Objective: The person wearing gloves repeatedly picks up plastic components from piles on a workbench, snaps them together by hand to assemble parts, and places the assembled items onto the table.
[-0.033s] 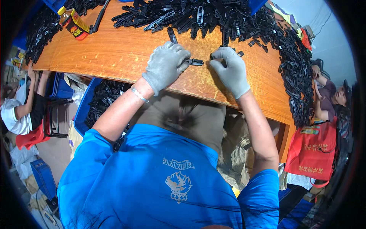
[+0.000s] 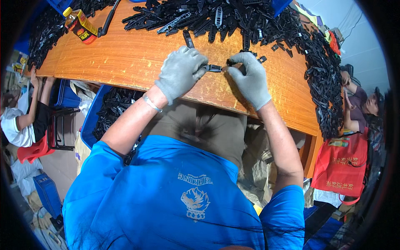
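In a grey glove, my left hand [image 2: 182, 68] pinches a narrow black plastic buckle piece [image 2: 214, 68] that points to the right, just above the wooden table [image 2: 125, 62]. My right hand [image 2: 253, 79], gloved alike, has thumb and forefinger curled round a small black plastic part [image 2: 230, 62]. A small gap separates that part from the buckle piece. Beyond my left hand lies a loose black strip [image 2: 188, 39]. Another small black part [image 2: 262, 59] rests beside my right fingers. My palms and the undersides of both pieces are hidden.
A heap of black plastic pieces [image 2: 212, 23] spreads along the far side and continues down the right edge [image 2: 327, 100]. A drink bottle [image 2: 81, 27] lies at far left. Below the table's edge stands a blue bin [image 2: 89, 127]. Co-workers [image 2: 21, 125] sit left and right.
My right hand has shifted slightly left, bringing its small black part closer to the buckle piece. My left hand stays almost still.
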A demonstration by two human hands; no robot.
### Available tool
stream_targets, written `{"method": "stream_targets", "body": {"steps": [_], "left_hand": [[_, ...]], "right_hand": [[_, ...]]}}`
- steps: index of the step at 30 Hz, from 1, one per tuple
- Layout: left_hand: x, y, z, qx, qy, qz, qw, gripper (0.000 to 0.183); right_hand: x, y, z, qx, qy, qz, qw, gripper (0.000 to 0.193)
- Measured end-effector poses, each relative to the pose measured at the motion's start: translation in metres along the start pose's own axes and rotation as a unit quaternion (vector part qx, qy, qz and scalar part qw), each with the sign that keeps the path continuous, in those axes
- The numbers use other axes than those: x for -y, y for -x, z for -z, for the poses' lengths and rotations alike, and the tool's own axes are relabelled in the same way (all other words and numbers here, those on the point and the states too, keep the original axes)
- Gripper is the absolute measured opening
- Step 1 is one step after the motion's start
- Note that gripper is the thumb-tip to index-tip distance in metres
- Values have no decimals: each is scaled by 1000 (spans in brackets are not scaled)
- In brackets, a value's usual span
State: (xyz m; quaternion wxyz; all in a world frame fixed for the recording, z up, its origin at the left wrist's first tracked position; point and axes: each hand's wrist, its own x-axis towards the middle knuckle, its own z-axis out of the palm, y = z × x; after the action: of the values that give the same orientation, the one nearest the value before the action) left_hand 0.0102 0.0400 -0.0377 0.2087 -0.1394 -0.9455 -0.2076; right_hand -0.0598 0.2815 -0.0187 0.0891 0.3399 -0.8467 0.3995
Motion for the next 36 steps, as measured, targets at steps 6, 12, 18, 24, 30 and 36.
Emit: {"method": "stream_targets", "body": {"steps": [6, 12, 18, 24, 30, 36], "left_hand": [[4, 9, 2, 25, 19, 6, 999, 21], [10, 14, 4, 0, 44, 15, 999, 22], [8, 15, 7, 10, 28, 27, 999, 19], [10, 14, 4, 11, 39, 25, 999, 18], [11, 13, 0, -1, 42, 15, 999, 16], [17, 13, 0, 16, 44, -4, 999, 18]], "right_hand": [[17, 27, -16, -13, -61, -20, 998, 24], [12, 37, -4, 13, 128, -20, 992, 22], [22, 17, 5, 110, 209, -78, 969, 19], [27, 11, -20, 67, 131, -18, 989, 17], [22, -8, -34, 107, 150, 40, 982, 14], [26, -14, -34, 140, 149, 48, 978, 14]]}}
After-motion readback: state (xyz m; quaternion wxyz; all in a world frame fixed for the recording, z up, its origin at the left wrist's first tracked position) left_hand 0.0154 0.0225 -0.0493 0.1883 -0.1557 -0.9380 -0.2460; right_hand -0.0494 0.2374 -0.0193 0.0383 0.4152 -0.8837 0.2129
